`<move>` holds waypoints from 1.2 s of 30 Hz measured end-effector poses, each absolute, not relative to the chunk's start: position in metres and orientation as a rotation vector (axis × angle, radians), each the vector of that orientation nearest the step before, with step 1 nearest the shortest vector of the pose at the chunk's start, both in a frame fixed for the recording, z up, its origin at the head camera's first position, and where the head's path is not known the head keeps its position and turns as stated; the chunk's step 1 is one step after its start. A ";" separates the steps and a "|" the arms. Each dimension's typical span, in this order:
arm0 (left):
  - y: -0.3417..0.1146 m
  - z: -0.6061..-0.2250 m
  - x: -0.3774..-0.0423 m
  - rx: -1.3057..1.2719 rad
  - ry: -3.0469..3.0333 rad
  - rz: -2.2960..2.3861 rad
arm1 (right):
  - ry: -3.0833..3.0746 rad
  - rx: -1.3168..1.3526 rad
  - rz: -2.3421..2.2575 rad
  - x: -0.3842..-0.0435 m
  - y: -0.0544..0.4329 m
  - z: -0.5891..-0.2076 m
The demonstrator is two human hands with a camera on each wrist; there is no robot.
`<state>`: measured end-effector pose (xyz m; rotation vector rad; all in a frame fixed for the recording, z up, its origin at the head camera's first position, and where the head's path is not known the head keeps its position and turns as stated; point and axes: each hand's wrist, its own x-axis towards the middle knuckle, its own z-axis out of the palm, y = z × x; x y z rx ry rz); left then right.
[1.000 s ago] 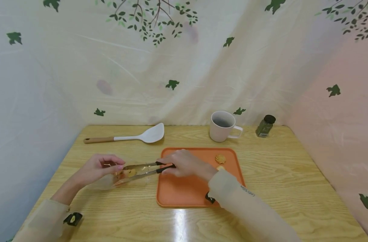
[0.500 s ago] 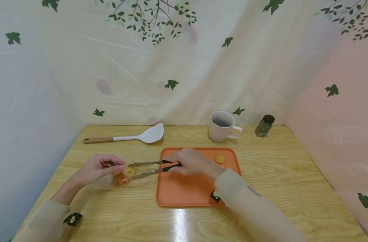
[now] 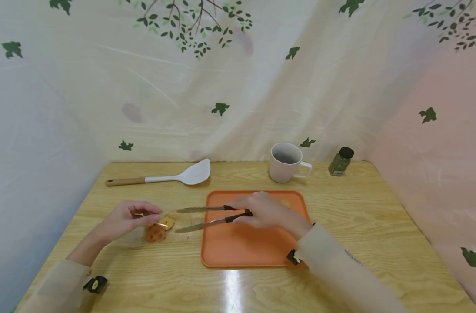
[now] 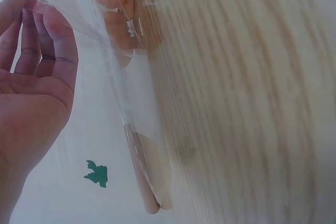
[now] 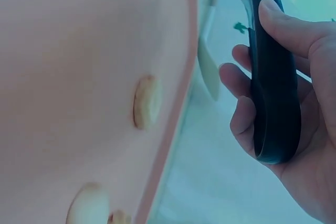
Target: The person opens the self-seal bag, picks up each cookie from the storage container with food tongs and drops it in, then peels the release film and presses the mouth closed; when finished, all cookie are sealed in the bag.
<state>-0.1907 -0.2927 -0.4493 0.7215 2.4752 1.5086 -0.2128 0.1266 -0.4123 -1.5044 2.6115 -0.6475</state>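
Our left hand [image 3: 132,219] pinches the edge of a clear bag [image 4: 84,11] in its fingertips; it looks light, limp and slick, so we judge that edge the best hold. Just beside those fingers, in the bag, lie a lattice cookie [image 3: 155,233] and a yellow cookie [image 3: 168,222], probably stiff but crumbly, best taken gently by opposite sides. Our right hand [image 3: 261,211] curls its fingers round the tongs [image 5: 275,87], likely light and springy; their tips stand apart, no cookie between. Beneath the right fingers lies the orange tray [image 3: 241,250]; beyond both hands, a spatula [image 3: 196,174].
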 end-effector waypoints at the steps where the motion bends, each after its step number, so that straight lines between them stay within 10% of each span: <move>1: -0.292 -0.449 -0.191 0.719 2.478 1.506 | 2.631 -1.509 -0.644 -0.211 0.131 -0.412; 36: -0.294 -0.452 -0.184 0.677 2.461 1.545 | 2.942 -0.964 -0.520 -0.177 0.279 -0.438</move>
